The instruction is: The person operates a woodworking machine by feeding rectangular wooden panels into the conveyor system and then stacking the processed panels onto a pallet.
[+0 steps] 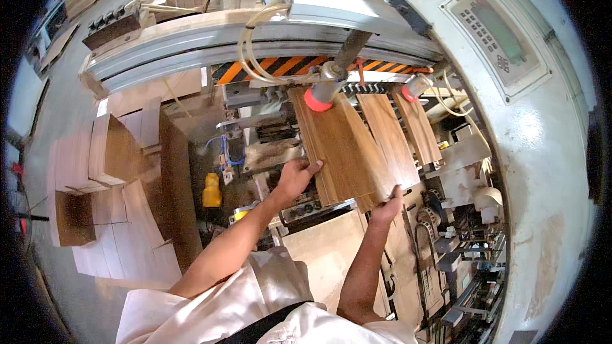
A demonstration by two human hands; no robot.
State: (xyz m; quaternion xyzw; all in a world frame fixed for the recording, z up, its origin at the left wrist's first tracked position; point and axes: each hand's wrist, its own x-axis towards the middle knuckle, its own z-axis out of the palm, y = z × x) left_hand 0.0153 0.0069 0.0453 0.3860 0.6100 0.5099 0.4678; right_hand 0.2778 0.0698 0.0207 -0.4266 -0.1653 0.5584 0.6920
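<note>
A stack of brown wood-grain planks (pixel 336 146) lies on the machine bed in front of me. My left hand (pixel 298 178) is closed on the stack's left edge, thumb on top and fingers hidden by the hand and wood. My right hand (pixel 387 209) grips the near right corner of the planks, its thumb pointing up over the wood. Part of the surface near that corner is smeared by motion or glare. Just beyond the planks, a red-ringed cylinder (pixel 319 98) stands over their far end. Two narrower planks, a middle one (pixel 386 129) and a right one (pixel 417 126), lie alongside.
Cut boards (pixel 121 216) are piled on the left. A yellow block-shaped part (pixel 212 191) sits between them and the machine. A second red-ringed cylinder (pixel 415 88), a striped beam (pixel 274 71) and a control panel (pixel 497 38) stand beyond and right. Chains and rails run lower right.
</note>
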